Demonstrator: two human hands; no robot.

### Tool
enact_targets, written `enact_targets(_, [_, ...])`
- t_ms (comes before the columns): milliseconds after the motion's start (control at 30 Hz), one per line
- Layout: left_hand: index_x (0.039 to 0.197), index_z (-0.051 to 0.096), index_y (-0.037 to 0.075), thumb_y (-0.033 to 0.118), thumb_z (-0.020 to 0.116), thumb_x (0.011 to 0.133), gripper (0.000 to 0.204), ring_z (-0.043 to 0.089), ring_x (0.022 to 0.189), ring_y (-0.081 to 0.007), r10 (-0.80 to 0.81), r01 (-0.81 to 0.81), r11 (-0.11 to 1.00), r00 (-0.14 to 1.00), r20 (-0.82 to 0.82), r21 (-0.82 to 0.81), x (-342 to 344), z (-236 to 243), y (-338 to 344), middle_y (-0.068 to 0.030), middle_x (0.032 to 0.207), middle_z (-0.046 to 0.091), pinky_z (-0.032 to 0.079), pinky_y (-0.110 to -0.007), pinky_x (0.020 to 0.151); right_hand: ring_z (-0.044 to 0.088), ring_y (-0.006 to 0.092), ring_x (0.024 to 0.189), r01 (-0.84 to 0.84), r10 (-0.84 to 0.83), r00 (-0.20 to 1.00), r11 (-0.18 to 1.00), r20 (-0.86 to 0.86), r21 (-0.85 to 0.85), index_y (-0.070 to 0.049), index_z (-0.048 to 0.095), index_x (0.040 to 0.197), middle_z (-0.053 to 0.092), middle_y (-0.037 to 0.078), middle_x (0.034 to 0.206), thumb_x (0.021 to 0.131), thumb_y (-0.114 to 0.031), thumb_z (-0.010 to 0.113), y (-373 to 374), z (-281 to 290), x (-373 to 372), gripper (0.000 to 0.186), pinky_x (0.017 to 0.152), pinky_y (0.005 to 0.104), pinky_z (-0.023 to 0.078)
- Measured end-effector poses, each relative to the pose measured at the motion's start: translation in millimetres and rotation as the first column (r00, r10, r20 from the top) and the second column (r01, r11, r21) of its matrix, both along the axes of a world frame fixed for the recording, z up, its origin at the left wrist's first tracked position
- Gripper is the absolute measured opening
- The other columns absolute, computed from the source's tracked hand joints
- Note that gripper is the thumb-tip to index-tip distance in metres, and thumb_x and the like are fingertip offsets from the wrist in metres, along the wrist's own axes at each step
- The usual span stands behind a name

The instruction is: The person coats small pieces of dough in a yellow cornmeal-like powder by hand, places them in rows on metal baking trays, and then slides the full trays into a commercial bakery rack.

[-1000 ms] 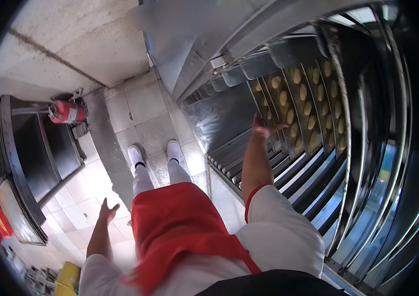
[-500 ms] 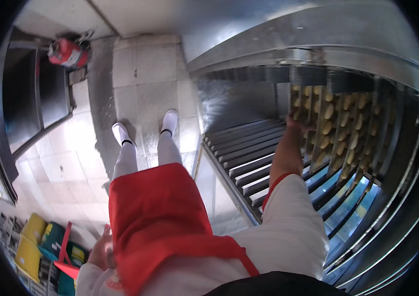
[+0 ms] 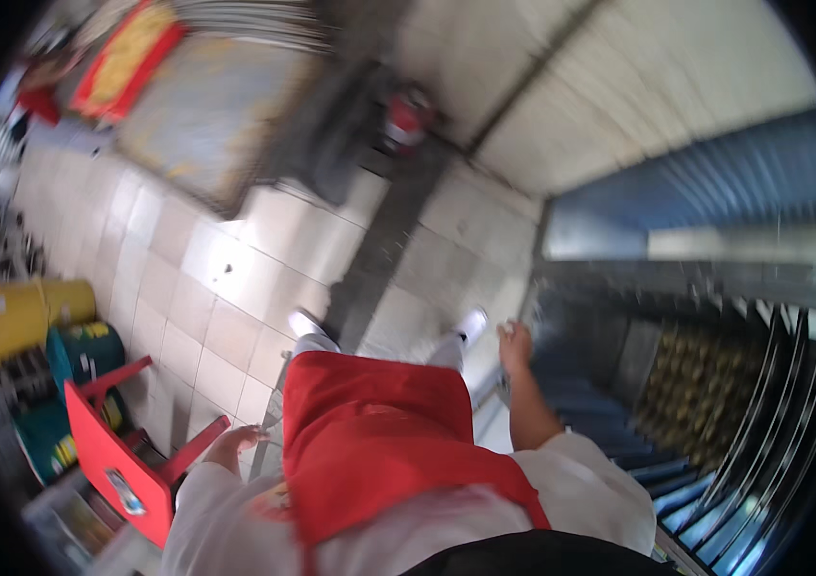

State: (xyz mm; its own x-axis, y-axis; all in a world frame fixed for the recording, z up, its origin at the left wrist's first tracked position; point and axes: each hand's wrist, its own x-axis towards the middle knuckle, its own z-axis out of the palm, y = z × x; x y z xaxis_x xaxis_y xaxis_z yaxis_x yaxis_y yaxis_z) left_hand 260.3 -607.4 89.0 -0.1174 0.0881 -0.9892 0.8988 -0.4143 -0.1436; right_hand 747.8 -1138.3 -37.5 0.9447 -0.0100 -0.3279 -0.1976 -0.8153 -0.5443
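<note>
My right hand (image 3: 516, 344) is out of the rack, in the air beside its near left side. Its fingers are loosely curled and apart, with nothing seen in them. Low on my left, my left hand (image 3: 237, 444) hangs beside the red chair (image 3: 120, 459), fingers loose and apart, apparently holding nothing. To the right, a tray of small oblong golden-brown pieces (image 3: 701, 394) sits in the metal rack (image 3: 775, 384), away from both hands. Motion blurs this view, so finger detail is soft.
A fire extinguisher (image 3: 408, 117) stands by the wall ahead. At the far left are a large tray-like surface (image 3: 221, 115), a red crate (image 3: 130, 58) with yellow contents, and part of another person in red (image 3: 38, 101). Yellow (image 3: 19, 317) and green bins (image 3: 86, 353) stand at left.
My right hand has come away from the tray in the rack and moved left. My view has turned left, bringing more of the chair and the far-left surface into sight.
</note>
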Motion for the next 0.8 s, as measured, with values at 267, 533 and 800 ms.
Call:
enact_targets(267, [0.148,0.056,0.001,0.044,0.073,0.093,0.072,0.062,0.131,-0.0345,0.649,-0.743,0.653,0.649,0.397,0.146,-122.1,10.8,96.2,-0.0202,0.145,0.063,0.050,-0.045,0.107,0.073,0.0249,0.091,-0.821,0.676,0.570,0.489,0.467,0.294,-0.001,0.071,0.112,0.069,0.014,0.114,0.092,-0.006,0.073,374.2,254.7,-64.2,0.021,0.079,0.0349,0.061])
enact_targets(533, [0.139,0.060,-0.009,0.038,0.071,0.094,0.066,0.066,0.126,-0.0352,0.430,-0.826,0.559,0.360,0.828,0.069,-16.8,1.5,279.9,-0.0286,0.132,0.068,0.052,-0.041,0.105,0.069,0.0199,0.084,-0.865,0.460,0.460,0.426,0.759,0.265,0.002,0.071,0.110,0.070,0.013,0.102,0.094,-0.003,0.070,636.9,416.9,1.5,0.017,0.075,0.0303,0.055])
enact_targets(800, [0.128,0.068,-0.002,0.024,0.069,0.101,0.038,0.074,0.108,-0.0278,-0.045,-0.698,0.699,0.175,0.984,0.156,218.3,191.7,494.6,-0.0195,0.115,0.075,0.057,-0.038,0.097,0.071,0.0255,0.090,-0.847,0.466,0.501,0.434,0.729,0.305,-0.001,0.072,0.110,0.070,0.013,0.101,0.098,-0.008,0.068,863.4,413.0,100.1,0.015,0.080,0.0339,0.056])
